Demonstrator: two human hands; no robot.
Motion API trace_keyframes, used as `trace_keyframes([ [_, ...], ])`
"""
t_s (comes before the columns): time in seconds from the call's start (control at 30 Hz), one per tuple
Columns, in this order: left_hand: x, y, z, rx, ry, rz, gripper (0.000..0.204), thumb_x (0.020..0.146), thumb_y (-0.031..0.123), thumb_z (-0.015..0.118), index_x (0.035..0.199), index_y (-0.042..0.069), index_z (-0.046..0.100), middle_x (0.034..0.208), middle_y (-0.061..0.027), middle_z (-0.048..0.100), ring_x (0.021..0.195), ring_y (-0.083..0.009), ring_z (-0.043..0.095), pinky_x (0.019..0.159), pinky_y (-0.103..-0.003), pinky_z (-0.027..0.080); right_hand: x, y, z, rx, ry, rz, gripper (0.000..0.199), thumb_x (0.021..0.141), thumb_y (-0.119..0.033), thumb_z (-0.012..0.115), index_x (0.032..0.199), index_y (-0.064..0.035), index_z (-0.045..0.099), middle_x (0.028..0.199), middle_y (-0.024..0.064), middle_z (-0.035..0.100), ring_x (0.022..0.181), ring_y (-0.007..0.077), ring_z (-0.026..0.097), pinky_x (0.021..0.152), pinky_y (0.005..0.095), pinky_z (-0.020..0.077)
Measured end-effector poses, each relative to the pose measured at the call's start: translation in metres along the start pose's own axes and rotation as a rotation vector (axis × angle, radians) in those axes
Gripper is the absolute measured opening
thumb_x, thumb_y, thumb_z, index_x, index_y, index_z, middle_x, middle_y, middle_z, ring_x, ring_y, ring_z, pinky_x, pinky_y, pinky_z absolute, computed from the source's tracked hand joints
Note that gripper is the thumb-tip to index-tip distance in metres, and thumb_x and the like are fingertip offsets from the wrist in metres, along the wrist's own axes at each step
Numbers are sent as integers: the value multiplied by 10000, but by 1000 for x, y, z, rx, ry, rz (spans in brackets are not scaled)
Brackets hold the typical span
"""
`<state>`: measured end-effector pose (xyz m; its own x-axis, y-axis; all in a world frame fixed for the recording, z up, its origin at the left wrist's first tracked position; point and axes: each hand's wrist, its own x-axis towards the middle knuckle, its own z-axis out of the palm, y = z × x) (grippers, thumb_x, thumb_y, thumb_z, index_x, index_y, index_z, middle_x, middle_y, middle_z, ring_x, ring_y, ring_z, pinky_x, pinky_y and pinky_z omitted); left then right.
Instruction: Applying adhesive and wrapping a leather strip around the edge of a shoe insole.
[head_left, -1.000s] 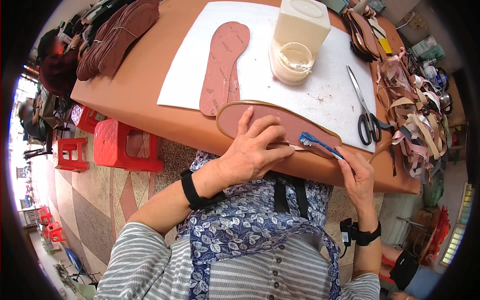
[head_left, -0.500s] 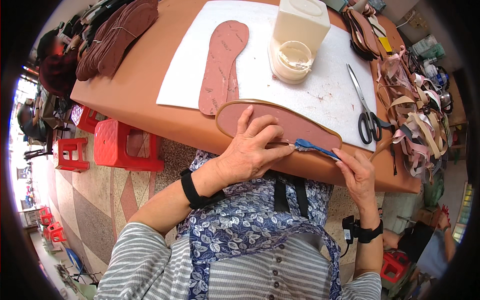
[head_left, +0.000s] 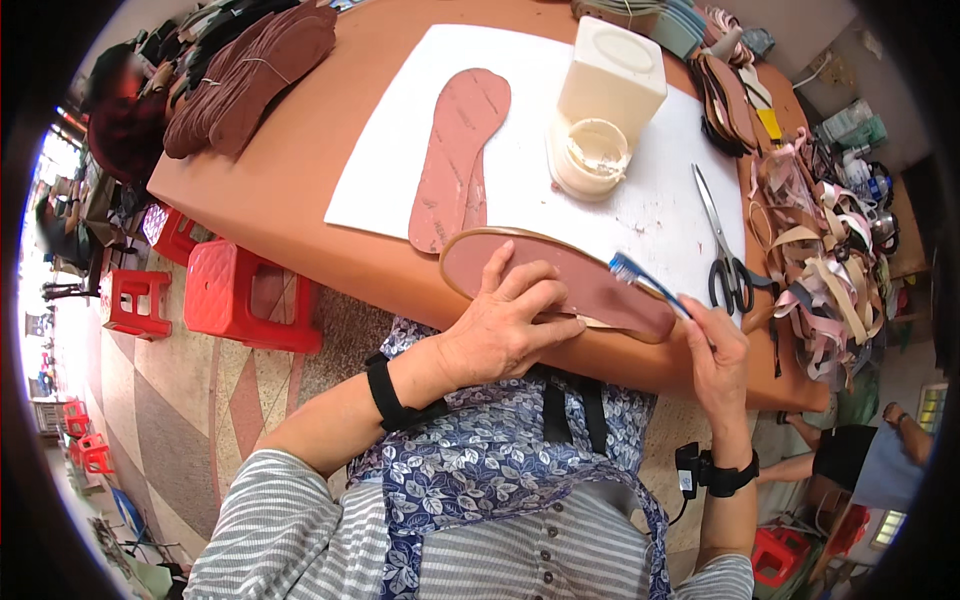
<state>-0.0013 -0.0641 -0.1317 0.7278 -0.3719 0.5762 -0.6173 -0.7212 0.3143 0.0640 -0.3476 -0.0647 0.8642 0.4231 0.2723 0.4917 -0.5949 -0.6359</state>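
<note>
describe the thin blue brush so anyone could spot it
On the orange-brown table lies a flat white sheet. Near its edge, beside a reddish-brown insole, the bare right hand holds the thin blue brush; bristles distinguish it from the black-handled scissors.

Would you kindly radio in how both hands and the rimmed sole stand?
Left hand on rimmed sole, at table edge. Right hand holding brush at sole's far edge, contact unclear. Scissors lying just beyond right hand.

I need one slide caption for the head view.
Left hand on a reddish-brown insole, right hand holding a blue brush.
</note>
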Motion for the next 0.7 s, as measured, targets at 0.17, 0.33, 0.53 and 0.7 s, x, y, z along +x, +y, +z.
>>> trace_keyframes([
  [0.17,-1,-1,0,-20,-10,3,362,754,180,742,1113,230,737,1092,-48,552,1201,-279,508,1149,-595,176,53,-9,-7,-142,159,-136,247,939,-60,657,1182,-51,707,723,95,526,623,184,497,580,318,400],
  [0.33,-1,0,-2,-33,-9,3,320,768,165,711,1084,215,729,1100,-51,543,1213,-276,494,1136,-619,198,96,-21,-3,-398,138,-193,225,946,-121,657,1161,-97,718,741,99,552,642,233,531,602,364,419],
  [0.53,-1,0,-2,-41,-31,0,405,732,144,722,1127,233,724,1120,-58,540,1234,-281,487,1165,-610,155,121,-22,6,-611,113,-290,204,933,-214,667,1121,-163,728,748,100,558,699,300,579,616,413,449],
  [0.7,-3,-1,0,-52,-35,-4,420,739,145,719,1149,233,714,1122,-61,540,1239,-283,482,1157,-615,172,127,-21,6,-715,94,-322,194,918,-241,674,1102,-222,733,740,87,560,721,300,592,613,438,462],
])
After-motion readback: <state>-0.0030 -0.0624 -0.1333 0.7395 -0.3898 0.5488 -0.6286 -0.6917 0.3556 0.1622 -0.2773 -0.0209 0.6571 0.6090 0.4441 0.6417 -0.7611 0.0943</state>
